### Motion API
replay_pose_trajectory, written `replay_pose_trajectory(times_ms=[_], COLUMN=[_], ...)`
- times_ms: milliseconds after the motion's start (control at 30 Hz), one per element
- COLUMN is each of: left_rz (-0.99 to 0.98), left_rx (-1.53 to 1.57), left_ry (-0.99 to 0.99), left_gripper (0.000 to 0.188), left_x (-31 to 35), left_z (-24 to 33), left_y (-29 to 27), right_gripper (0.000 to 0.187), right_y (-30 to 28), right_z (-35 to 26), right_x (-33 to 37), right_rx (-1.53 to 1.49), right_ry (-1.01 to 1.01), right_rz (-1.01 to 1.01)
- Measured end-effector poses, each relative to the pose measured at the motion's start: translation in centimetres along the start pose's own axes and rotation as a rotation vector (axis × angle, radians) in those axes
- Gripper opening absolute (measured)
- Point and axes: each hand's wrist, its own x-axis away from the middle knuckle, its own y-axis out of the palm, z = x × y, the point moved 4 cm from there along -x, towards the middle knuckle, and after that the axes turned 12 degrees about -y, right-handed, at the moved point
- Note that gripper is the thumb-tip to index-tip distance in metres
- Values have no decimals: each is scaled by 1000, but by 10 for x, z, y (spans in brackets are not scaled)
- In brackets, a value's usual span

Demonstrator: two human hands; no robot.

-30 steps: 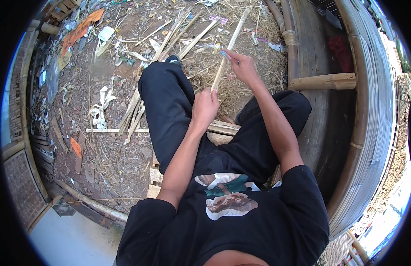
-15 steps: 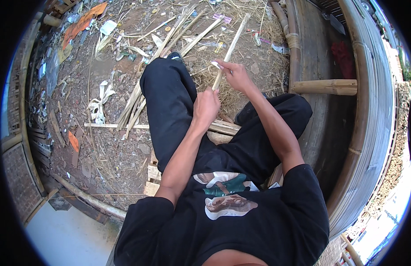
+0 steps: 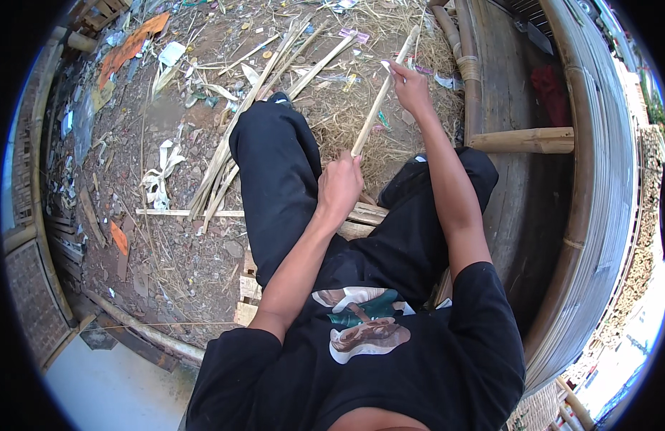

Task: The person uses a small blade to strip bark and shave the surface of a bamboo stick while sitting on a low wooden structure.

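A long pale bamboo strip (image 3: 380,102) slants away from me, up and to the right, over the straw-covered ground. My left hand (image 3: 340,188) is closed around its near end, just above my lap. Farther along, by the strip's upper part, my right hand (image 3: 411,87) is closed on a knife; only a short bright piece of its blade (image 3: 386,65) shows, against or very near the strip. The handle is hidden inside my fingers.
Several split bamboo strips (image 3: 264,80) lie beyond and beside my left knee. Straw shavings (image 3: 332,115) and litter cover the dirt. A bamboo-framed wooden bench (image 3: 515,172) runs along my right. Wooden slats (image 3: 365,213) sit between my legs. A white cloth-like scrap (image 3: 159,176) lies left.
My right hand has slid away from my left along the strip, up and to the right, taking the knife with it. The strip has tilted a little rightward; my left hand shifted slightly nearer.
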Motion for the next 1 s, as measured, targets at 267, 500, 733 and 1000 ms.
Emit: replay_pose_trajectory(times_ms=[267, 500, 733, 1000], left_rz=[-49, -55, -66, -59], left_rx=[14, 34, 9, 1], left_ry=[-5, -17, -39, -10], left_gripper=[24, 26, 26, 25], left_x=[5, 1, 4, 7], left_z=[2, -4, -4, -8], left_y=[3, 6, 7, 7], right_gripper=[26, 28, 32, 34], right_y=[-8, 8, 14, 8], right_z=[16, 32, 50, 47], right_x=[-16, -9, -3, -1], right_rx=[176, 91, -57, -185], right_ry=[68, 150, 186, 280], right_rz=[40, -129, -234, -287])
